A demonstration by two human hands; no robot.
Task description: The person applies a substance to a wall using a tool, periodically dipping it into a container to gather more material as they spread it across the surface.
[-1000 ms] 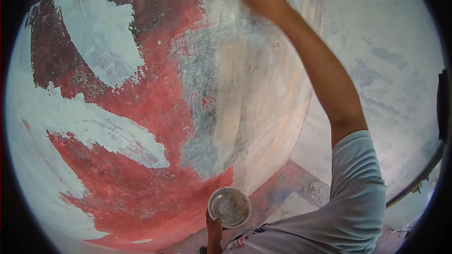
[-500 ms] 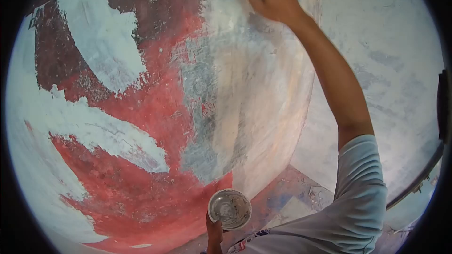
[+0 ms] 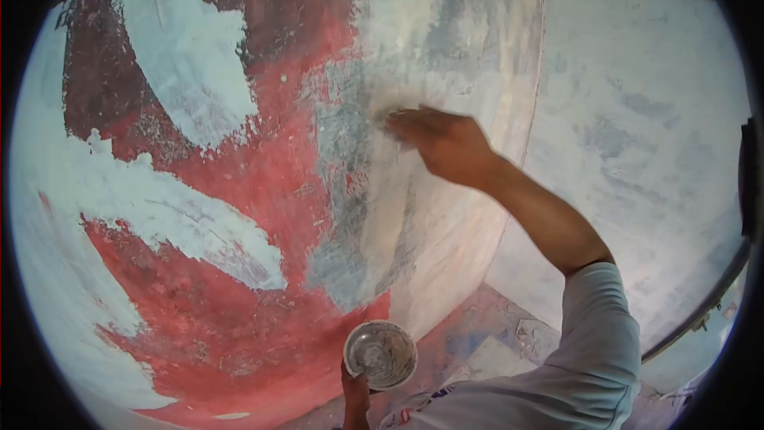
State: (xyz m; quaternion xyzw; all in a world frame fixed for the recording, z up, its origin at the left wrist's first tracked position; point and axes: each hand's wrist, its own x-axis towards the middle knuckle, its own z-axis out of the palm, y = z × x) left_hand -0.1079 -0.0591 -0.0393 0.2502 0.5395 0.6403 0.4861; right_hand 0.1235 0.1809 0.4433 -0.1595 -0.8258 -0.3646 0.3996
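In my left hand (image 3: 355, 390) is a round metal bowl (image 3: 399, 336), gripped at its rim. Grey-white paste coats its inside, and it is held low before my body. My right hand (image 3: 447, 143) is closed at the wall (image 3: 223, 239), against its whitish smeared strip. Motion blurs the fingertips, and the thin flat scraper they grip is mostly hidden. Red and dark maroon paint, white patches and a grey scraped area lie to the left of this hand.
A second whitish wall (image 3: 629, 111) meets the painted one at a corner on the right. Below is a stained floor (image 3: 469, 326) with a pale flat piece (image 3: 497, 357) on it. A dark curved edge (image 3: 704, 299) runs along the far right.
My right hand has swept down the wall from the top of the view, its elbow bending more. The bowl in my left hand has shifted slightly left in view.
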